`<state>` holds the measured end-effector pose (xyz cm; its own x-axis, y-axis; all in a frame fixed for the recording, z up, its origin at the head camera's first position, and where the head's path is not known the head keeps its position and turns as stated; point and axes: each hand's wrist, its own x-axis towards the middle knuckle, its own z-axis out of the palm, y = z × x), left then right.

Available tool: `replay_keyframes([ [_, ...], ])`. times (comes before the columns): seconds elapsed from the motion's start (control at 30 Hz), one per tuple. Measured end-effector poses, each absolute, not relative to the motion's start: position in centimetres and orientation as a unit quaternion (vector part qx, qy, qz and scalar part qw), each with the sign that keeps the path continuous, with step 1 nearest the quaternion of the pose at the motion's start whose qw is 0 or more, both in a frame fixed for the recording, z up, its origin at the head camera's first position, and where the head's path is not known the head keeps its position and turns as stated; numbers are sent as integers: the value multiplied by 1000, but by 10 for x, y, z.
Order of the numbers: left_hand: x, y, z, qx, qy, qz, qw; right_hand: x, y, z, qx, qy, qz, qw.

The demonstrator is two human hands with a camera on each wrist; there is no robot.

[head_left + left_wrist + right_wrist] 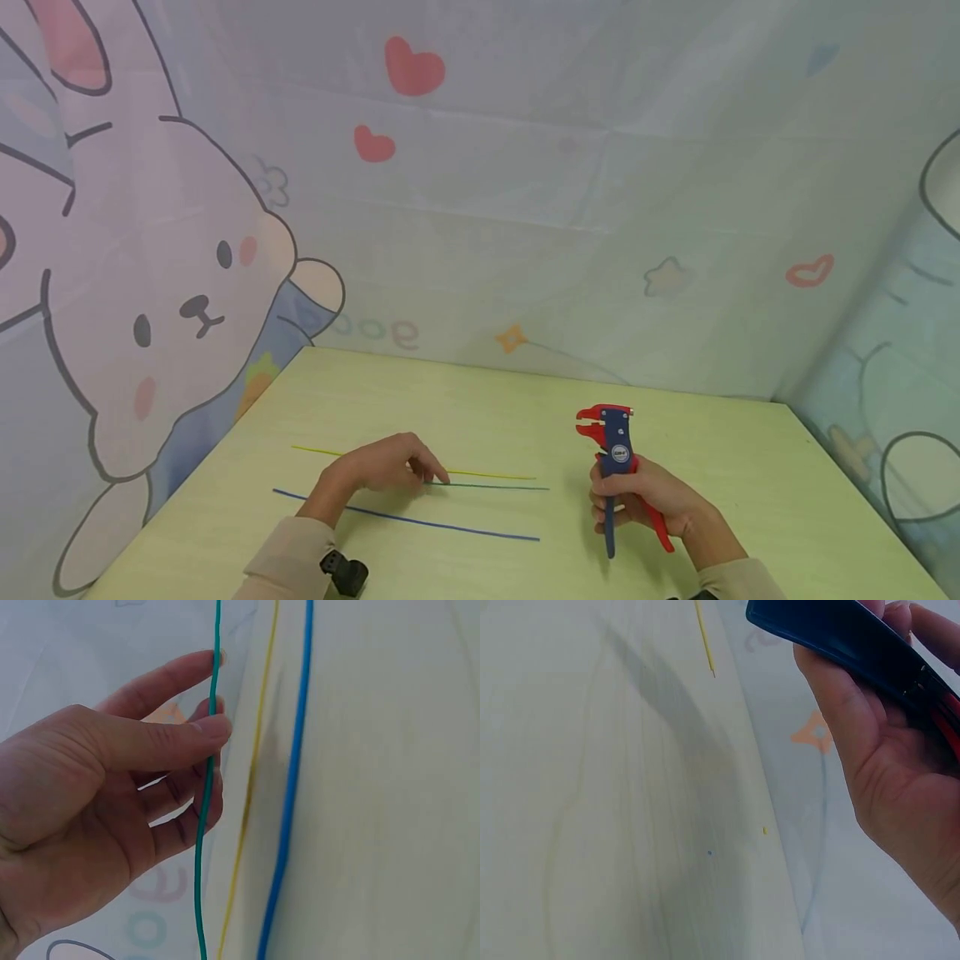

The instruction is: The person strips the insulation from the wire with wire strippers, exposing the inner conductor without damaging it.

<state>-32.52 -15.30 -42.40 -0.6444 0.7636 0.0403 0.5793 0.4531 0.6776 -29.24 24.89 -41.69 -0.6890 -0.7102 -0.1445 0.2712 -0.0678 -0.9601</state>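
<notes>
**Three wires on table; stripper held upright in right hand**

Two hands are at work on a pale green table (pixel 750 450). Nearest the camera, at about 5 o'clock in the head view, the right hand (pixel 652 504) is wrapped around the handles of a wire stripper (pixel 617 467). Fingers are curled and clamped on the blue and red handles. The tool stands roughly upright, red head at 12 o'clock, lower handle tip near the table. The right wrist view confirms the palm and fingers closed around the blue handle.

At about 7 o'clock, the left hand (pixel 382 467) lies palm down over the wires, its sleeve and a wrist-mounted camera (pixel 343 573) at the bottom edge. In the left wrist view the green wire (pixel 202 847) passes between thumb tip and fingers (pixel 169 679); the thumb and a finger pinch it, while the remaining fingers are loosely spread.

Wire order, near to far: blue wire (pixel 420 521), then green, then yellow wire (pixel 480 475). All three run roughly 9 to 3 o'clock. Blue lies apart from the other two; green and yellow run close together. The right-hand wire ends stop just short of the stripper.

Beyond the table, at 12 o'clock, hangs a cloth backdrop (pixel 525 208) printed with hearts, stars and a rabbit.
</notes>
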Motion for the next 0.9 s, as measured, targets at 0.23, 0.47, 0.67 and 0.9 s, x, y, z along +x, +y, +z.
replay_keyframes([
  [0.23,-323,-149,-414,407,838,345,116,-292,247,-419,-181,589,-705,352],
  [0.47,-322,-148,-410,377,841,375,102,-292,243,-422,-175,598,-699,350],
  [0.67,-320,-146,-405,358,842,394,89,-290,239,-422,-172,604,-693,354],
  [0.9,-318,-142,-403,349,843,405,65,-289,236,-423,-180,605,-689,356],
])
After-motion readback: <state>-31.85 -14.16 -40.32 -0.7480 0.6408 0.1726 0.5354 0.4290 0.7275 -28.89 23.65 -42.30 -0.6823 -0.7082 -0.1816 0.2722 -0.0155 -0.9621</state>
